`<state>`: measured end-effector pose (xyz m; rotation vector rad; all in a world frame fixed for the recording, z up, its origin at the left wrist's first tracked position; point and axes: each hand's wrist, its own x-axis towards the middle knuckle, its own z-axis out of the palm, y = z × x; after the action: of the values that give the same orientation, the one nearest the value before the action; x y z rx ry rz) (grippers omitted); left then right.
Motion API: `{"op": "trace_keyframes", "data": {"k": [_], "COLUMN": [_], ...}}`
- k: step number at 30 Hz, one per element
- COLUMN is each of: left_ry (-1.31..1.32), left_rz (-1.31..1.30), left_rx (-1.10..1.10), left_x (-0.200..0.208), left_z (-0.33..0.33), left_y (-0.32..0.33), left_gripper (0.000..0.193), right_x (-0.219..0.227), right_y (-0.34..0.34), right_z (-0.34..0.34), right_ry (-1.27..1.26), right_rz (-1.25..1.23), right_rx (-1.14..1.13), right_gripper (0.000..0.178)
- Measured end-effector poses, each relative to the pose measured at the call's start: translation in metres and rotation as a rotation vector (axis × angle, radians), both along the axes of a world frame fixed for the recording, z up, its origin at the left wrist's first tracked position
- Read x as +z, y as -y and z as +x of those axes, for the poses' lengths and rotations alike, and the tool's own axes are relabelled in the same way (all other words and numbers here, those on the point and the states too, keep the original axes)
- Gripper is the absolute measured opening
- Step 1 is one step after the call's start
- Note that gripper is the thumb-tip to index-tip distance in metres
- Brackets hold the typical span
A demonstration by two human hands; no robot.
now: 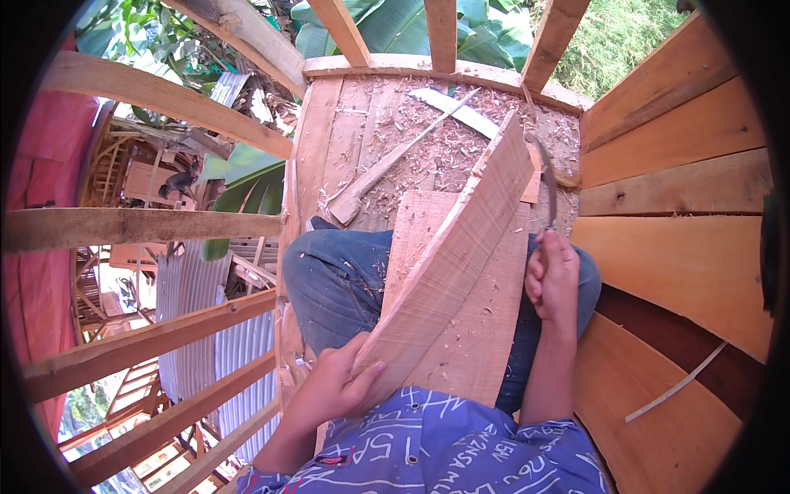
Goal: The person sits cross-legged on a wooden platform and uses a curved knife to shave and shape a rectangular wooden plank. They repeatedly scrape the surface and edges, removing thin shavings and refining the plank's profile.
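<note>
The wooden board [461,255] is pale brown, with fine lines on its face and a rough edge. It is tilted above the blue jeans [337,276], hiding part of a flat board [473,354]. The left hand [344,383] grasps its near end; the right hand [554,276] is closed around a curved knife [550,181]. Shavings [485,156] lie ahead on the floor [329,148].

Wooden shaft [352,199] nr floor's [327,119] L edge; pale strip [476,121] nr far edge, w/ shavings [415,160] around. Banana leaves [399,31] past far rail [399,63]; corrugated sheets [183,309] beyond L slats [148,226].
</note>
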<state>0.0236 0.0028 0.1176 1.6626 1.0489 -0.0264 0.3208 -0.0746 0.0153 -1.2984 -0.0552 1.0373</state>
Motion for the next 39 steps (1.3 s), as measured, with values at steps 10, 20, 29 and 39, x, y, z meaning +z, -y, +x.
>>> {"op": "trace_keyframes", "data": {"k": [10,20,29,39], "left_ry": [-0.029,-0.03,-0.011,-0.052], "left_rz": [0.029,0.02,0.015,-0.004], "left_rx": [0.001,-0.009,0.005,-0.007], "left_x": [0.0,-0.001,0.0,0.005], "left_z": [0.002,0.002,0.003,0.006], "left_y": [-0.001,0.0,0.0,-0.001], "left_gripper": [0.032,0.033,0.032,0.031], "right_x": [0.015,0.022,0.02,0.022], "right_y": [0.005,0.007,-0.009,-0.005], "right_z": [-0.017,-0.015,-0.002,0.002], "right_ry": [0.045,0.029,0.075,0.082], "right_rz": [-0.005,-0.012,-0.028,-0.048], "right_rx": [0.639,0.668,0.545,0.527], "right_gripper": [0.019,0.021,0.021,0.019]}}
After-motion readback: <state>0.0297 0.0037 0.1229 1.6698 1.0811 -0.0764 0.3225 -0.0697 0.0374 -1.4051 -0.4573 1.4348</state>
